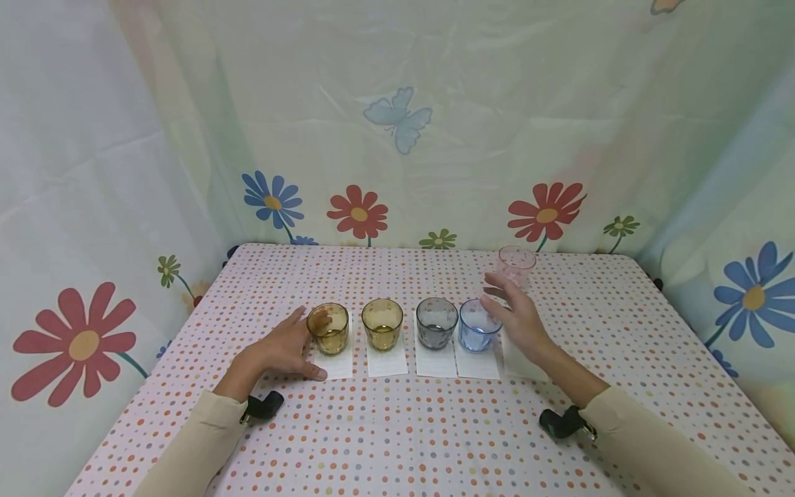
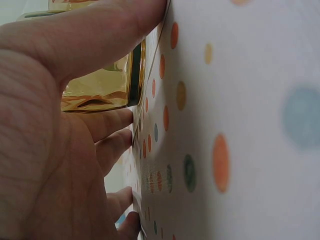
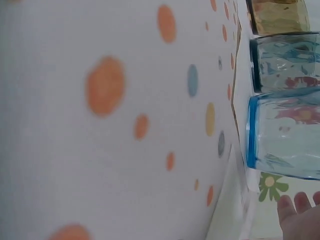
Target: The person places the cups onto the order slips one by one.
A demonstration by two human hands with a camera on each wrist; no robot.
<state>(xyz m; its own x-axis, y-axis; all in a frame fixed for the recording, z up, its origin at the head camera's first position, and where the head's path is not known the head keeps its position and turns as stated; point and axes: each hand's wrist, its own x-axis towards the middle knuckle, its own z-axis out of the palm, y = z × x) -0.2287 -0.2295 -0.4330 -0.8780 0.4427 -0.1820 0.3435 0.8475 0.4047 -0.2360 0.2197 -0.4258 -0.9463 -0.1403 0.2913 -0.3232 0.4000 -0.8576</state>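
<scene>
At the left end of a row of glasses, my left hand [image 1: 281,351] rests beside an amber glass [image 1: 329,339]. Its fingers reach along the far side and its thumb extends in front, as the left wrist view also shows with the same amber glass [image 2: 95,92]. My right hand [image 1: 524,324] is at the right side of a light blue glass [image 1: 476,339], fingers loosely extended. In the right wrist view, fingertips [image 3: 301,202] show apart from the blue glass [image 3: 285,135]. Between these stand a second amber glass [image 1: 381,337] and a grey glass [image 1: 436,335].
White paper slips [image 1: 388,364] lie under the row of glasses. Another pale slip [image 1: 522,362] lies below my right hand. Farther back stands a pink glass [image 1: 517,259]. A dotted cloth covers the table [image 1: 397,435], and flowered curtains [image 1: 459,186] enclose it.
</scene>
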